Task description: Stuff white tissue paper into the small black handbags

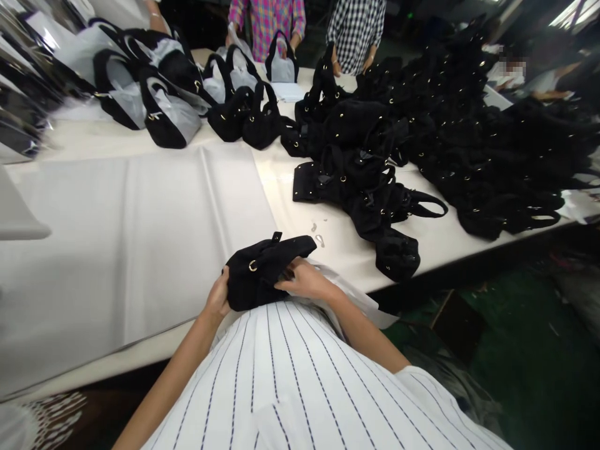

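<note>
I hold a small black fabric bag (262, 265) with gold rings close to my chest, at the near edge of a long white table (140, 250). My left hand (218, 299) grips the bag's left side, fingers closed on the cloth. My right hand (302, 279) presses into the bag's right side, fingers curled in the fabric, with white tissue paper (356, 297) under and beside it.
A big heap of black bags (445, 137) covers the table's right half. Bags stuffed with white paper (159, 94) stand at the far left. Two other people (309, 25) work at the far side. A green floor lies to the right.
</note>
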`<state>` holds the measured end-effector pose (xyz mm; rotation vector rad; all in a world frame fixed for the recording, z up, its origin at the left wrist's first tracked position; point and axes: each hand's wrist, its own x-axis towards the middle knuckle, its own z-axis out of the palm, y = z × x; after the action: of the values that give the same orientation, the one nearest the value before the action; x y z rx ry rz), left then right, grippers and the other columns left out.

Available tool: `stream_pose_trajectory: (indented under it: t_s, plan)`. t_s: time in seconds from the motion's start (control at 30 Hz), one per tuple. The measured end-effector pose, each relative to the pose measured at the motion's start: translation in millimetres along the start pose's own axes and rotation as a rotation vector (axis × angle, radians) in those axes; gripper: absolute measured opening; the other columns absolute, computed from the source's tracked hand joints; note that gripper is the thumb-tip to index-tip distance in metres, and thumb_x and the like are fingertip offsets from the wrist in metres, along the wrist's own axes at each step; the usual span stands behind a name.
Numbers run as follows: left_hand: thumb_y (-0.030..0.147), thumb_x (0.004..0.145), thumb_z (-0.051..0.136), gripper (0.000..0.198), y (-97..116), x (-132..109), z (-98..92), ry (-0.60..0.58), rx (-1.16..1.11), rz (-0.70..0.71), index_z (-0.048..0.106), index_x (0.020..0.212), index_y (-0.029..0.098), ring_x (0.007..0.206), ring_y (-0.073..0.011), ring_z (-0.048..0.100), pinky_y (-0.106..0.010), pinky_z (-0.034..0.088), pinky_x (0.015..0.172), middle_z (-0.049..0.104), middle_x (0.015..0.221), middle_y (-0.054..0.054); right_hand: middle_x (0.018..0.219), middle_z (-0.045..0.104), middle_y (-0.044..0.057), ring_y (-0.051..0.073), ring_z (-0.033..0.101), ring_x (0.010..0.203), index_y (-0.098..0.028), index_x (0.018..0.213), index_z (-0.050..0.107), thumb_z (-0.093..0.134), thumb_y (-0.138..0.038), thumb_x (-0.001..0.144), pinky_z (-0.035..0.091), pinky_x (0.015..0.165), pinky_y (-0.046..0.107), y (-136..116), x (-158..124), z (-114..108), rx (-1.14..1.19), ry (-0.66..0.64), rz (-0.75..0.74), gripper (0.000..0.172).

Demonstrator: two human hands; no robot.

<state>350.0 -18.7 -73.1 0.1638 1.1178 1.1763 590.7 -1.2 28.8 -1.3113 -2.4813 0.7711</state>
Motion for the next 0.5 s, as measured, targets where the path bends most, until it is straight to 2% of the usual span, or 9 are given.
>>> stream_pose_trajectory:
  t_s: [0.07, 0.17, 0.27, 0.33, 0.43, 0.5]
  plan:
    - [0.046, 0.090, 0.054, 0.046, 6, -2, 1.8, -0.012, -0.022, -0.028, 0.064, 0.120, 0.013, 0.109, -0.0234, 0.065, -0.034, 0.051, 0.101, 0.071, 0.114, -0.013, 0.126, 0.063, 0.014, 0.028, 0.055, 0.117, -0.012, 0.122, 0.060, 0.069, -0.026, 0.074, 0.042, 0.099, 0.037, 7, -9, -4, -0.065, 0.000, -0.058, 0.050]
    - [0.046, 0.091, 0.052, 0.048, 17, -7, 11.3, -0.037, -0.053, -0.064, 0.062, 0.124, 0.012, 0.113, -0.0248, 0.063, -0.039, 0.049, 0.103, 0.071, 0.113, -0.013, 0.113, 0.068, 0.013, 0.027, 0.058, 0.112, -0.013, 0.108, 0.068, 0.061, -0.007, 0.072, 0.039, 0.100, 0.040, 11, -8, -7, -0.196, 0.039, -0.067, 0.037]
    - [0.045, 0.094, 0.046, 0.046, 27, -11, 23.8, -0.076, -0.136, -0.022, 0.061, 0.126, 0.016, 0.118, -0.0228, 0.060, -0.037, 0.045, 0.107, 0.071, 0.115, -0.010, 0.103, 0.072, 0.007, 0.025, 0.059, 0.108, -0.019, 0.093, 0.072, 0.057, -0.001, 0.075, 0.038, 0.101, 0.042, 2, 2, -20, -0.269, 0.166, -0.157, 0.029]
    - [0.043, 0.096, 0.043, 0.044, 32, -11, 30.9, -0.107, -0.214, 0.080, 0.061, 0.127, 0.019, 0.121, -0.0215, 0.058, -0.036, 0.044, 0.109, 0.070, 0.117, -0.008, 0.107, 0.071, 0.003, 0.023, 0.056, 0.114, -0.023, 0.096, 0.071, 0.055, -0.004, 0.082, 0.033, 0.107, 0.043, -10, 12, -32, -0.296, 0.296, -0.267, 0.028]
    - [0.041, 0.096, 0.043, 0.041, 25, -3, 35.1, -0.159, -0.266, 0.207, 0.060, 0.127, 0.021, 0.121, -0.0208, 0.057, -0.036, 0.044, 0.108, 0.070, 0.117, -0.006, 0.123, 0.066, 0.000, 0.020, 0.048, 0.127, -0.026, 0.109, 0.068, 0.049, -0.009, 0.092, 0.021, 0.117, 0.045, -29, 29, -41, -0.304, 0.486, -0.341, 0.030]
    - [0.039, 0.094, 0.047, 0.035, 9, 4, 30.4, -0.142, -0.144, 0.169, 0.061, 0.122, 0.023, 0.115, -0.0185, 0.061, -0.032, 0.048, 0.103, 0.072, 0.110, -0.005, 0.133, 0.060, 0.003, 0.021, 0.041, 0.135, -0.023, 0.112, 0.066, 0.046, -0.008, 0.092, 0.017, 0.119, 0.048, -37, 37, -37, -0.283, 0.551, -0.333, 0.032]
